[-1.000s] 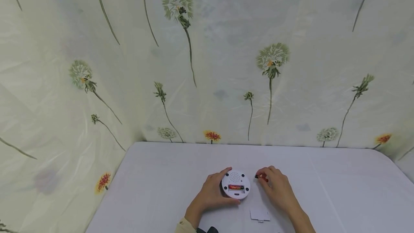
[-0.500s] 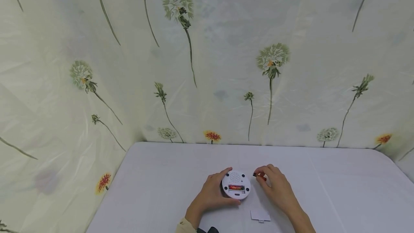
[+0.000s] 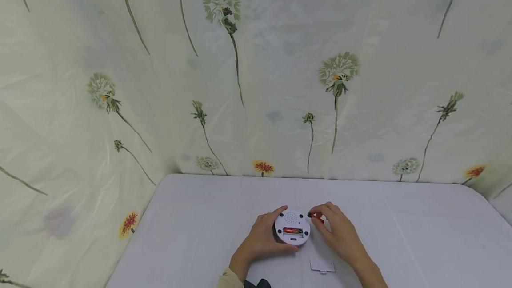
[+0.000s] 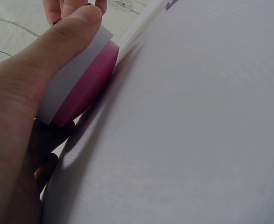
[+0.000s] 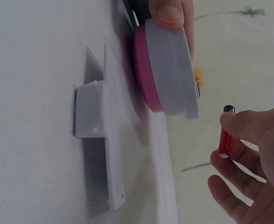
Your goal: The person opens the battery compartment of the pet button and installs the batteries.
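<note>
My left hand (image 3: 262, 235) grips a round white device (image 3: 290, 218) by its rim, thumb on the near side. Its underside faces up, with speaker holes, dark feet and an uncovered battery compartment. One red battery (image 3: 292, 231) lies in the compartment, beside a vacant slot. In the left wrist view, the device's lower part is pink (image 4: 87, 86). Just right of the device, my right hand (image 3: 340, 232) pinches another red battery (image 5: 226, 140) with a black end between thumb and fingers, apart from the device.
A white battery cover (image 3: 322, 265) with a small tab lies on the white-covered table (image 3: 192, 217), nearer me than the right hand. Behind the table hangs a curtain (image 3: 276, 70) printed with dandelions. A black object (image 3: 262, 284) shows at the bottom edge.
My right hand has moved slightly left with its battery, closer to the device. The left hand and the device have stayed nearly in place.
</note>
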